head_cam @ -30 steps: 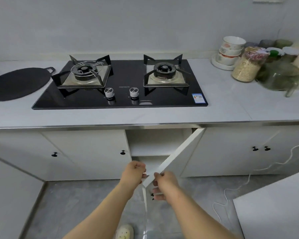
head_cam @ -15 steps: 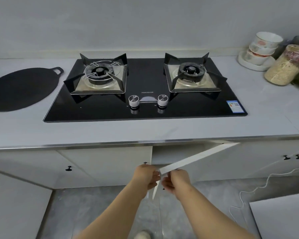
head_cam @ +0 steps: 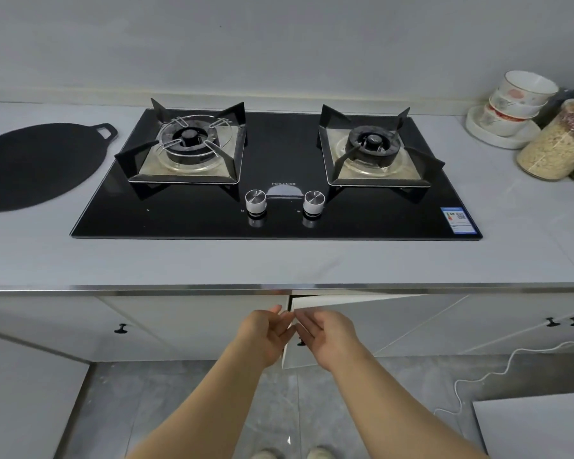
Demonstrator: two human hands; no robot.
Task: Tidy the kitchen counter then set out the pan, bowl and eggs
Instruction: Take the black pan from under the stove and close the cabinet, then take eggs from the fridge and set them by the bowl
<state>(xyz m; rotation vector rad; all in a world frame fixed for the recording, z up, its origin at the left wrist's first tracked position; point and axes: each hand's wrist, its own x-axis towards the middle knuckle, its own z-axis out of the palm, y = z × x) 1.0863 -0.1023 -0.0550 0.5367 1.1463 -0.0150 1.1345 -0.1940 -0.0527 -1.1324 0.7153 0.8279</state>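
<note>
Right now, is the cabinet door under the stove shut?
Not quite: the cabinet door stands slightly ajar, free edge angled outward, dark gap above.

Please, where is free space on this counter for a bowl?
Free: the front strip between the hob and the counter edge; the patch right of the hob, nearer than the oat jar. Crowded: the far right corner, with stacked bowls and the jar. The flat black pan fills the left end.
</note>
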